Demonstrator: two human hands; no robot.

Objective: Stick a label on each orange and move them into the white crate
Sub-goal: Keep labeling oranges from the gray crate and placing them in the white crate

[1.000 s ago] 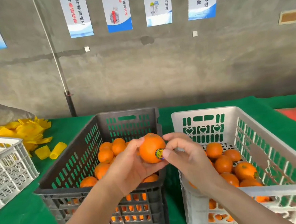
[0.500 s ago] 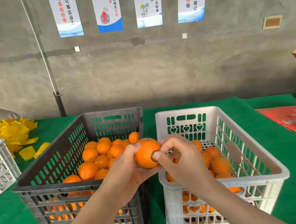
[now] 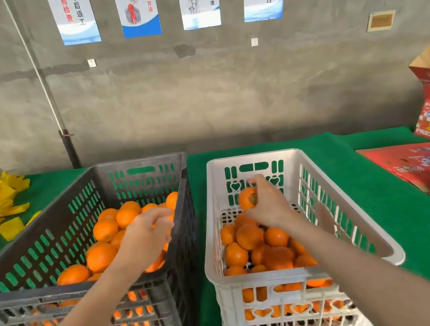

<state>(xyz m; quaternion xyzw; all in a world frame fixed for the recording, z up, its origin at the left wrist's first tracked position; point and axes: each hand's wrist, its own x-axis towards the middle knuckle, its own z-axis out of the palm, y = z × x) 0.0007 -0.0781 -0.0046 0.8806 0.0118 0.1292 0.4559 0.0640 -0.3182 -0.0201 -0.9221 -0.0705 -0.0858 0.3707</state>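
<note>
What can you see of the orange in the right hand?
The held orange is round, bright orange, and bears a small dark round label facing the camera. The right hand grips it from the right, fingers curled over it, above the piled oranges inside the white crate, near its far wall.

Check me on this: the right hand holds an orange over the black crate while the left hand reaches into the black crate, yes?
Not quite. The head view shows the right hand holding the orange over the white crate, not the black one. The left hand does reach into the black crate.
</note>
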